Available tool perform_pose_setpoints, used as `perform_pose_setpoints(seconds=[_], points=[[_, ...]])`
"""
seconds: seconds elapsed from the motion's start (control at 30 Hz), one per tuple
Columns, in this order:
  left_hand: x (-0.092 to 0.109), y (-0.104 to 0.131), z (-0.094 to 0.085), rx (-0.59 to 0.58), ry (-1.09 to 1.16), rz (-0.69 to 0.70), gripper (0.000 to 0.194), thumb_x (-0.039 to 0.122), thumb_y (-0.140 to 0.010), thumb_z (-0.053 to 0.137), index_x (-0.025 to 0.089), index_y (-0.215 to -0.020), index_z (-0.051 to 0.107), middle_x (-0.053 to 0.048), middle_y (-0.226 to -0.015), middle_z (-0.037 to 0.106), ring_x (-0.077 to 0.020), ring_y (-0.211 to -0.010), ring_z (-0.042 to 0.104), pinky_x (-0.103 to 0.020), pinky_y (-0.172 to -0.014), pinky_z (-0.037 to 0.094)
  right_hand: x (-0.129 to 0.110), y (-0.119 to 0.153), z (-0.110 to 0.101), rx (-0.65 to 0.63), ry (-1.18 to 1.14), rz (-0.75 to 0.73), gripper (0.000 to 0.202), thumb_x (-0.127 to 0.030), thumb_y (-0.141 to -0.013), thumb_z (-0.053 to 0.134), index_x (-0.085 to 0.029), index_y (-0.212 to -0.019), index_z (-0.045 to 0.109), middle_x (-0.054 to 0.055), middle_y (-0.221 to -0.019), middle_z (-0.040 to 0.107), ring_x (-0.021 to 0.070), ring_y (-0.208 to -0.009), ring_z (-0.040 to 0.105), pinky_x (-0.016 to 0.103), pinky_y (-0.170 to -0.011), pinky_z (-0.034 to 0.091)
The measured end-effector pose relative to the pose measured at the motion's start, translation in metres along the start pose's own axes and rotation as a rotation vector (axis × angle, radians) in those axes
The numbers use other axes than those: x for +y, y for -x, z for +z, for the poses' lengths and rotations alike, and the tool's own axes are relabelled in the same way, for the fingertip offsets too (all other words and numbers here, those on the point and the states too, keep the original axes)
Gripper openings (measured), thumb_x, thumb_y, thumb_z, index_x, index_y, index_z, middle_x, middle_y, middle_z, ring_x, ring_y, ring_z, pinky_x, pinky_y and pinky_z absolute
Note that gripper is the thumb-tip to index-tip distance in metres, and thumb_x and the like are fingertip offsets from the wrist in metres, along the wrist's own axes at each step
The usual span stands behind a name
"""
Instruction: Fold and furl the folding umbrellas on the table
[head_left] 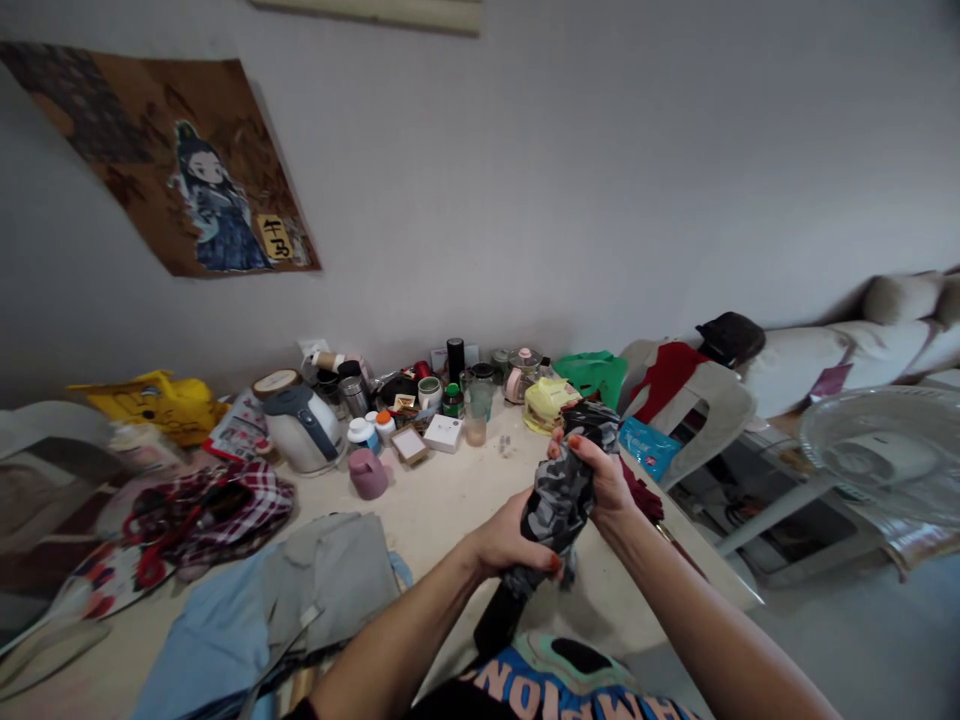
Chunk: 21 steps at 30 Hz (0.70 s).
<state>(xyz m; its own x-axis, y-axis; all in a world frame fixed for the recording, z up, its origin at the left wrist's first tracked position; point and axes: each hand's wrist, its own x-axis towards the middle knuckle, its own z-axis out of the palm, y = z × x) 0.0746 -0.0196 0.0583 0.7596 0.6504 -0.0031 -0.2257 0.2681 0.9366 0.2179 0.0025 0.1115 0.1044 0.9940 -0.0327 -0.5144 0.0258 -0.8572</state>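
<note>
A bundle of grey and black camouflage-patterned cloth [556, 498] is held up over the near part of the table, tilted, its top leaning right. My left hand [510, 540] wraps around its lower left side, thumb across the front. Higher up on the right, my right hand [604, 475] grips the bundle with the thumb pressed on its front. Dark cloth [499, 618] lies below the bundle, near my shirt. Whether it joins the bundle cannot be made out.
Folded grey cloth [334, 575] and light blue cloth [221, 625] lie at left on the table [442, 510]. Behind stand a kettle [304, 428], a pink mug [367, 473], bottles and boxes. At right are a blue packet [649, 448] and a white chair [720, 415].
</note>
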Motion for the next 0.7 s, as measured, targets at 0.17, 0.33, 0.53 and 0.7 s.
perform_pose_setpoints(seconds=[0.17, 0.33, 0.53, 0.7], points=[[-0.013, -0.007, 0.004, 0.348, -0.314, 0.026, 0.054, 0.011, -0.049, 0.066, 0.016, -0.101, 0.053, 0.002, -0.072, 0.058, -0.0127, -0.059, 0.053, -0.026, -0.058, 0.046, 0.018, -0.007, 0.004, 0.384, 0.243, -0.249, 0.044, -0.034, -0.054, 0.081, -0.020, -0.089, 0.058, -0.001, -0.074, 0.066, 0.0153, -0.062, 0.060, 0.028, -0.060, 0.051], [-0.008, -0.005, 0.001, 0.416, -0.457, 0.099, 0.057, 0.011, -0.049, 0.065, 0.015, -0.105, 0.054, 0.000, -0.082, 0.061, -0.0148, -0.071, 0.054, -0.026, -0.063, 0.045, 0.024, -0.012, 0.004, 0.421, 0.324, -0.289, 0.052, -0.040, -0.058, 0.080, -0.021, -0.100, 0.057, 0.003, -0.092, 0.068, 0.0196, -0.081, 0.063, 0.030, -0.074, 0.051], [0.022, 0.014, -0.019, 0.215, 0.045, 0.024, 0.038, 0.022, -0.050, 0.070, 0.014, -0.083, 0.055, 0.002, -0.060, 0.055, -0.0092, -0.047, 0.050, -0.021, -0.045, 0.040, 0.022, -0.010, -0.026, -0.136, 0.133, -0.097, 0.051, -0.060, -0.071, 0.067, -0.025, -0.108, 0.063, 0.004, -0.109, 0.068, 0.0205, -0.102, 0.062, 0.031, -0.079, 0.050], [0.028, 0.020, -0.027, 0.200, 0.107, 0.042, 0.036, 0.028, -0.050, 0.075, 0.011, -0.076, 0.057, -0.001, -0.060, 0.057, -0.0086, -0.046, 0.053, -0.020, -0.045, 0.040, 0.041, 0.012, -0.045, -0.556, 0.277, 0.112, 0.059, -0.023, -0.068, 0.077, -0.023, -0.124, 0.056, 0.004, -0.099, 0.068, 0.0175, -0.090, 0.063, 0.033, -0.085, 0.047]])
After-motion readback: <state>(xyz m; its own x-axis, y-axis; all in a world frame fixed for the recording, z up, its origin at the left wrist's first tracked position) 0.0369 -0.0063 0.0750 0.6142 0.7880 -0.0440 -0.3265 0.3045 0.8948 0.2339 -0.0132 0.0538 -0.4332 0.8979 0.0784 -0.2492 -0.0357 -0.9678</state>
